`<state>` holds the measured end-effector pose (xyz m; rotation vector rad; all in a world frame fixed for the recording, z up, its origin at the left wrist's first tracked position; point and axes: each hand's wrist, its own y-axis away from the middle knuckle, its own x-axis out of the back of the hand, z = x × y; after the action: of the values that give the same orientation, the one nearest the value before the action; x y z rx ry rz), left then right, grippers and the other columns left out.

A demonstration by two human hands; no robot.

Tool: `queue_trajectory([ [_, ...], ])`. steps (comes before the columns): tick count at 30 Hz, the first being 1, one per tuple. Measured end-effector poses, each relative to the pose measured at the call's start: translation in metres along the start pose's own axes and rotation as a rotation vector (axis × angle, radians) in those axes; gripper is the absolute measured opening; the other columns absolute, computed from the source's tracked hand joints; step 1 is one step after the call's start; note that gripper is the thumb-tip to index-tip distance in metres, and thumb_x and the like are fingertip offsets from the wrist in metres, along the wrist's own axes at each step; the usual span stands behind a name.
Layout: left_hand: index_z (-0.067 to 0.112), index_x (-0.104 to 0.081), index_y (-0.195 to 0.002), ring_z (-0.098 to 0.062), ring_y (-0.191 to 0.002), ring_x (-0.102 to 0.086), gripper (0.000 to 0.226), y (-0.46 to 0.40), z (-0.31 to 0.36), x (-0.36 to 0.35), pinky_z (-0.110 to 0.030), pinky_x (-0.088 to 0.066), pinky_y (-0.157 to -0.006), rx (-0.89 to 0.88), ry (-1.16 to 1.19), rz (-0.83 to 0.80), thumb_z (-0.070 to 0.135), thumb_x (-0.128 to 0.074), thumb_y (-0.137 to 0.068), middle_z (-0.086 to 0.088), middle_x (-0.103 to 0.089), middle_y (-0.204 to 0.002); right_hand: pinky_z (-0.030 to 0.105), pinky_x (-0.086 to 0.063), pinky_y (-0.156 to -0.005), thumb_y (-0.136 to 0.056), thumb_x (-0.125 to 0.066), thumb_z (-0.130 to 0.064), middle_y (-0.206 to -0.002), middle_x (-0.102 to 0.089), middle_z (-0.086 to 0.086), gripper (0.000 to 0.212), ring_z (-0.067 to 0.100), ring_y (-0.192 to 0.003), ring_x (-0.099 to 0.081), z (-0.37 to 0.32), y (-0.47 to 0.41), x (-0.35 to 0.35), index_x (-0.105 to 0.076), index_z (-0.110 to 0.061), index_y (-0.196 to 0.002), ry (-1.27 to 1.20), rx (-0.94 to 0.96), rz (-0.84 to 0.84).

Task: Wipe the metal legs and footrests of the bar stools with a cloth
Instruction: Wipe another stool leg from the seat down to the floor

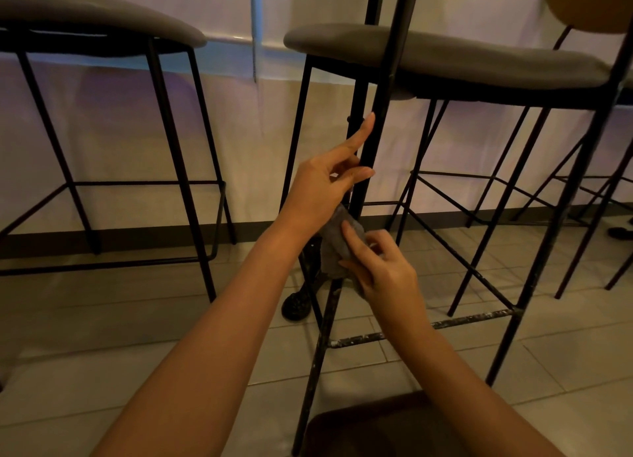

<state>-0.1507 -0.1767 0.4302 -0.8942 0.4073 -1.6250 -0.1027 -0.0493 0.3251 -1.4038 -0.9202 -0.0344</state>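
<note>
A bar stool with a grey seat [445,59] and thin black metal legs stands in front of me. My right hand [380,265] holds a grey cloth [337,244] against the stool's near black leg [329,306], fingers curled round the cloth. My left hand [329,182] is higher on the same leg, index finger straight along the dark bar [375,124], other fingers loosely bent beside it. The speckled, dusty footrest bar [462,321] runs to the right below my right wrist.
A second grey-seated stool [96,18] with black legs stands to the left. More stool legs [582,200] crowd the right, with a tan backrest [589,1] at top right. A dark foot base [296,306] sits on the tiled floor. A pale counter wall lies behind.
</note>
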Motion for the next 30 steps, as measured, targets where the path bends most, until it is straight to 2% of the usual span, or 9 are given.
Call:
queue_trajectory([
  [3, 0.027, -0.030, -0.140, -0.019, -0.078, -0.054, 0.059, 0.000, -0.001, -0.002, -0.029, -0.051, -0.088, -0.008, 0.007, -0.007, 0.011, -0.056, -0.089, -0.006, -0.051, -0.076, 0.029, -0.054, -0.056, -0.075, -0.073, -0.005, -0.099, -0.050, 0.009, 0.066, 0.017, -0.075, -0.054, 0.004, 0.008, -0.002, -0.043, -0.018, -0.132, 0.035, 0.011, -0.039],
  [5, 0.027, -0.030, -0.140, -0.025, -0.077, -0.053, 0.060, 0.002, -0.001, -0.002, -0.033, -0.052, -0.087, -0.018, 0.010, -0.004, 0.011, -0.056, -0.089, -0.011, -0.049, -0.076, 0.028, -0.053, -0.052, -0.070, -0.076, 0.000, -0.099, -0.043, 0.005, 0.074, 0.018, -0.075, -0.053, 0.002, 0.024, -0.008, -0.041, -0.020, -0.132, 0.062, 0.022, -0.094],
  [8, 0.026, -0.030, -0.140, -0.021, -0.074, -0.048, 0.061, 0.005, -0.002, -0.003, -0.034, -0.051, -0.087, -0.022, 0.001, -0.003, 0.010, -0.057, -0.088, -0.019, -0.047, -0.078, 0.026, -0.052, -0.053, -0.066, -0.077, 0.002, -0.100, -0.041, 0.003, 0.080, 0.018, -0.076, -0.054, -0.002, 0.043, -0.018, -0.039, -0.021, -0.133, 0.070, 0.024, -0.140],
  [12, 0.025, -0.030, -0.140, -0.016, -0.073, -0.046, 0.060, 0.006, -0.003, -0.003, -0.032, -0.051, -0.086, -0.014, 0.011, 0.005, 0.010, -0.056, -0.089, -0.011, -0.045, -0.076, 0.031, -0.047, -0.057, -0.063, -0.080, -0.001, -0.102, -0.048, 0.005, 0.075, 0.019, -0.083, -0.046, 0.000, 0.038, -0.017, -0.047, -0.022, -0.127, 0.152, 0.044, -0.072],
  [16, 0.025, -0.031, -0.140, -0.017, -0.074, -0.048, 0.058, 0.007, -0.005, -0.007, -0.029, -0.049, -0.087, -0.010, 0.027, 0.034, 0.011, -0.055, -0.089, -0.010, -0.046, -0.073, 0.032, -0.042, -0.055, -0.056, -0.082, -0.003, -0.099, -0.047, 0.007, 0.079, 0.021, -0.080, -0.039, 0.004, 0.017, -0.006, -0.048, -0.023, -0.125, 0.228, 0.050, -0.007],
  [21, 0.027, -0.031, -0.140, -0.026, -0.075, -0.050, 0.057, 0.010, -0.006, -0.009, -0.032, -0.048, -0.088, 0.000, 0.034, 0.037, 0.013, -0.055, -0.090, -0.016, -0.045, -0.072, 0.026, -0.043, -0.050, -0.057, -0.080, 0.003, -0.094, -0.038, 0.001, 0.085, 0.017, -0.076, -0.043, 0.001, 0.028, -0.010, -0.043, -0.021, -0.130, 0.143, 0.025, -0.085],
  [26, 0.025, -0.032, -0.139, -0.027, -0.072, -0.047, 0.056, 0.012, -0.008, -0.010, -0.030, -0.047, -0.090, 0.000, 0.044, 0.049, 0.013, -0.055, -0.090, -0.012, -0.042, -0.070, 0.025, -0.052, -0.049, -0.061, -0.077, 0.006, -0.098, -0.049, 0.002, 0.091, 0.012, -0.071, -0.054, -0.001, 0.058, -0.025, -0.036, -0.026, -0.136, 0.024, -0.035, -0.266],
  [30, 0.024, -0.033, -0.139, -0.020, -0.069, -0.041, 0.054, 0.012, -0.009, -0.012, -0.031, -0.048, -0.089, -0.004, 0.055, 0.063, 0.014, -0.054, -0.090, -0.011, -0.038, -0.069, 0.023, -0.053, -0.049, -0.065, -0.077, 0.003, -0.100, -0.050, 0.004, 0.084, 0.011, -0.065, -0.054, -0.007, 0.070, -0.031, -0.039, -0.025, -0.135, -0.055, -0.086, -0.308],
])
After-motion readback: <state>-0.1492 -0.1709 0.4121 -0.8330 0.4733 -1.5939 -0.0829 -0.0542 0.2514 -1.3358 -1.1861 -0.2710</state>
